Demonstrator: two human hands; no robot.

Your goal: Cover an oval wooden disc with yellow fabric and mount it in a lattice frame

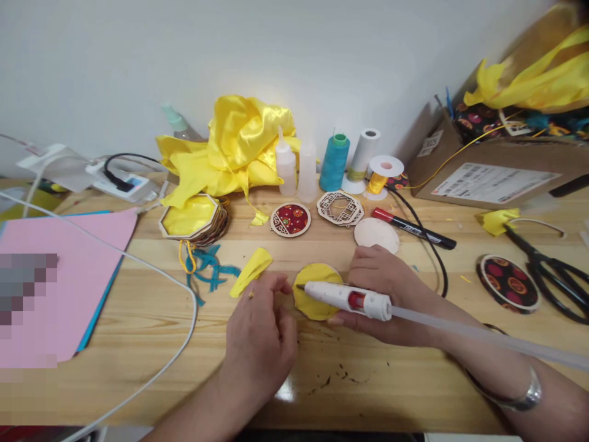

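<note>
My right hand [386,294] is wrapped around a white hot glue gun [335,298], with a long clear glue stick [460,328] running out of its back. The gun's tip lies over a round disc covered in yellow fabric [317,275]. Just left of the disc, my left hand [264,328] has its fingers curled, the index finger close to the disc's edge. What those fingers hold, if anything, is hidden. A strip of yellow fabric [252,270] lies beyond my left knuckles. Past my right hand is a plain pale disc [376,235].
Behind are yellow satin [248,135], squeeze bottles [286,166], thread spools [335,162], a red-patterned disc [291,220] and a marker [414,228]. Scissors [547,264] and a cardboard box [501,166] are right. Stacked octagonal frames [196,221] and a white cable [196,307] are left.
</note>
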